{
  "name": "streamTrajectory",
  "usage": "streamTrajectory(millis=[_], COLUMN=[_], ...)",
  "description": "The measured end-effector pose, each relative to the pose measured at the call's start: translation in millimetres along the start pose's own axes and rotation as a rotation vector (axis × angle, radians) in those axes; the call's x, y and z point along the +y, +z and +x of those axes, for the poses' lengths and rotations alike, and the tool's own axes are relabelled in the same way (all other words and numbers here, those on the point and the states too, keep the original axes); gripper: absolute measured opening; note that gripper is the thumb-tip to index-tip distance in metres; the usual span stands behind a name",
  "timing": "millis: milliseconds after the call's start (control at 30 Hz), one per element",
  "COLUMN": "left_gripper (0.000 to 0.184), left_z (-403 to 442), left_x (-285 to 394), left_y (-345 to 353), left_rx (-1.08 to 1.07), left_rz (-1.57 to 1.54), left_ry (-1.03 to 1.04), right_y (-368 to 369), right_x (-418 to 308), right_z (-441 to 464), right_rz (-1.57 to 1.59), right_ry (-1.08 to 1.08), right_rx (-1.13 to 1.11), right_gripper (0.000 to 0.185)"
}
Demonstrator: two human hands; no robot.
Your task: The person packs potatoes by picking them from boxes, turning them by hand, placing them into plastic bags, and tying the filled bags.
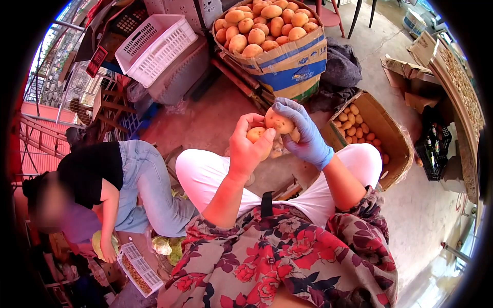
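While the left hand [250, 150] curls around one orange fruit [254, 134] and the gloved right hand [304, 134] grips a second fruit [278, 121], both on the near side of the heaped carton [303, 60], light finger pressure should spare the skins; whether the left thumb touches too is unclear.

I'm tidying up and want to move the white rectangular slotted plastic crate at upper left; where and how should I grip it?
Probably grip the white plastic crate by the rims of its two short ends, from above, standing on the slotted long side facing the camera. It is open-topped, longer than wide, and rests on a grey container.
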State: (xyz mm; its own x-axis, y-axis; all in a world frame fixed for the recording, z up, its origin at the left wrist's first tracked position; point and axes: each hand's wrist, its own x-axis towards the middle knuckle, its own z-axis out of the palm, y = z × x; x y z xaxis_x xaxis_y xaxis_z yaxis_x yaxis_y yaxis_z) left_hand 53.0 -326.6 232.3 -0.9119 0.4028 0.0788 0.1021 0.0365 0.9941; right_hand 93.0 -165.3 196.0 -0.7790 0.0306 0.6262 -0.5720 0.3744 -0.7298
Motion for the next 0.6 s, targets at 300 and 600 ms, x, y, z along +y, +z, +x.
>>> streamTrajectory(millis=[300,600], left_gripper=[0.032,0.017], left_z=[7,11], left_x=[-7,-6], left_y=[-11,-20], left_rx=[-0.100,-0.003], left_rz=[-0.012,0.172], left_ry=[-0.077,-0.009], right_y=[-4,1], right_x=[3,7], right_z=[3,2], right_rz=[-0.239,-0.207], right_ry=[-0.120,-0.095], right_rx=[-0.075,-0.070], right_gripper=[0.069,0.070])
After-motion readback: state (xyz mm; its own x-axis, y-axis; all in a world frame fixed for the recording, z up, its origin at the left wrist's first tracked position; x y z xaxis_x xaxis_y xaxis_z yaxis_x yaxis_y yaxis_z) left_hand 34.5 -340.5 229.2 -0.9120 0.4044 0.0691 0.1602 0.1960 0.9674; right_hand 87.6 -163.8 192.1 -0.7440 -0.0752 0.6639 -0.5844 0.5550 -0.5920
